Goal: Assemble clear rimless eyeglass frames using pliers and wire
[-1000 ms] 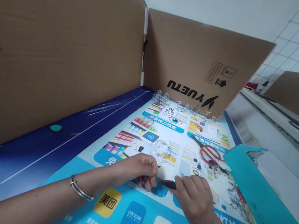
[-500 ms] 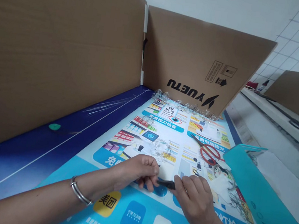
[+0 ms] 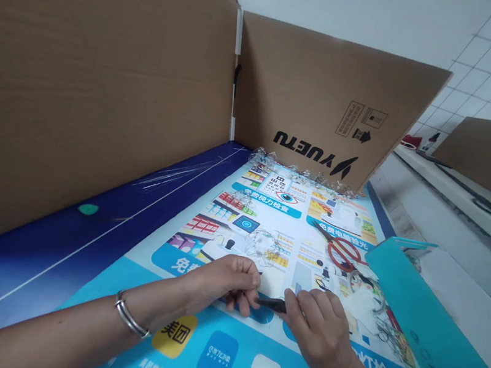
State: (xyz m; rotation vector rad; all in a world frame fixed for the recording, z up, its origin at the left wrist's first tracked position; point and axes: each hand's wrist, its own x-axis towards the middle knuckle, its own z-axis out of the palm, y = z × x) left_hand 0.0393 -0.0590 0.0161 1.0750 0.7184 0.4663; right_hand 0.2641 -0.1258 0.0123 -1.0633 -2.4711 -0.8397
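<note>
Two bare hands meet low over a printed poster (image 3: 132, 278). Right hand (image 3: 320, 326) is closed round a dark tool (image 3: 272, 304), whose slim end points leftward out of the fist. Left hand (image 3: 232, 281), with a bracelet (image 3: 130, 317) on its wrist, has its fingers curled at the tool's tip; I cannot tell whether they pinch anything, as that spot is too small. The tool lies in the gap between both hands, above the poster. Beyond the hands, tangled wire (image 3: 266, 246) rests on the poster. Farther right lie scissors (image 3: 346, 255) with red handles, near a teal box (image 3: 428, 325) at the poster's right side. Cardboard (image 3: 335, 86) with upside-down lettering stands across the far end, and a brown panel (image 3: 106, 62) stands along the left.
</note>
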